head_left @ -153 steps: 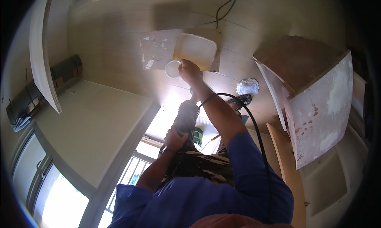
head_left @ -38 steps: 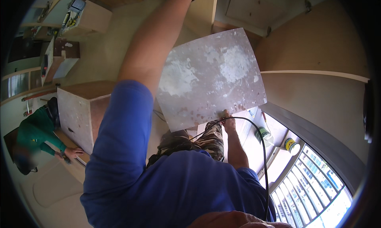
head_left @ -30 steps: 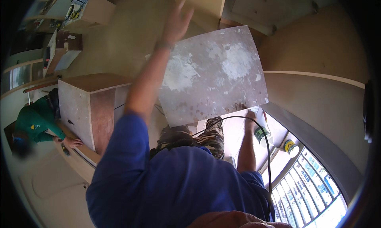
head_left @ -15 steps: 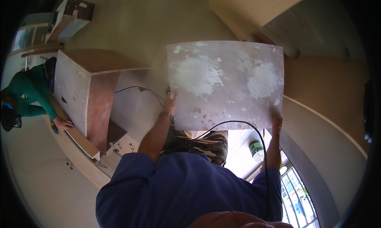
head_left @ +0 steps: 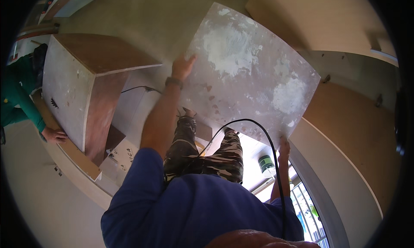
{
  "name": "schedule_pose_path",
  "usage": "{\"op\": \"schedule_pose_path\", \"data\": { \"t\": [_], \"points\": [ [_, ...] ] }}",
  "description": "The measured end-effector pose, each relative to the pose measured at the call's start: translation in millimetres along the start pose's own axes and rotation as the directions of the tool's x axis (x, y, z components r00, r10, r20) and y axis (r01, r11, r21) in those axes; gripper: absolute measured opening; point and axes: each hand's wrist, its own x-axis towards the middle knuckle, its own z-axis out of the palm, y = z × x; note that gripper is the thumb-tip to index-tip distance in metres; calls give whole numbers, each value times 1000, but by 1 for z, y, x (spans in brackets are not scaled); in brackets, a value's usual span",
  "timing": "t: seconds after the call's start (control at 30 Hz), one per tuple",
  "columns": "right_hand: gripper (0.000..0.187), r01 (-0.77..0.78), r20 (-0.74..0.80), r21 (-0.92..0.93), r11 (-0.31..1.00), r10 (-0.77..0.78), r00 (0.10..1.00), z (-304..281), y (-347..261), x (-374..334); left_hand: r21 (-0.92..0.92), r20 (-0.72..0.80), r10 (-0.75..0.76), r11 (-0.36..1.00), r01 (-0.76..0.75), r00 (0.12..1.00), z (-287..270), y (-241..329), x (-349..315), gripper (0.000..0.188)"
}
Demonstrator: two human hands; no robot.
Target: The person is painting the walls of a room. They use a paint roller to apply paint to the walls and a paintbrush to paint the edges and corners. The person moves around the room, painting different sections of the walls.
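Observation:
A broad pale grey panel (head_left: 258, 75), blotched with white filler, is held up in front of me at a tilt. My left hand (head_left: 183, 67) grips its left edge, with the thumb lying over the face and the other fingers hidden behind. At the panel's lower right corner, my right hand (head_left: 283, 148) is closed on the edge, partly in shadow. A black cable (head_left: 267, 135) loops up across the panel's lower edge and down past my right arm.
To the left stands a brown and grey wooden box (head_left: 90, 84). Beside it, a co-worker in a green sleeve (head_left: 30, 110) rests a hand on a long board (head_left: 73, 144). Large tan panels (head_left: 315, 19) rise at the right. A green and white bucket (head_left: 266, 165) sits near the barred window (head_left: 308, 213).
The panel has turned clockwise, its left side swinging away from me and up. My left hand has risen with it; my right hand has come lower and slightly left.

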Motion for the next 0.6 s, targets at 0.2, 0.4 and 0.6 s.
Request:
{"op": "schedule_pose_path", "data": {
  "t": [0.2, 0.4, 0.6],
  "points": [
    [50, 26, 61, -82, 996, -21, 998, 26, -88, -67, 34, 65, 118, 992, -120, 991, -33, 32, 71, 56],
    [54, -163, -2, -127, 978, 164, 986, 34, -96, -67, -44, -3, 234, 971, -234, 972, -9, 24, 94, 59],
    [54, -284, -19, 37, 958, 285, 958, 37, -48, -42, -47, 38, 176, 984, -175, 984, -14, 16, 71, 61]
  ]
}}
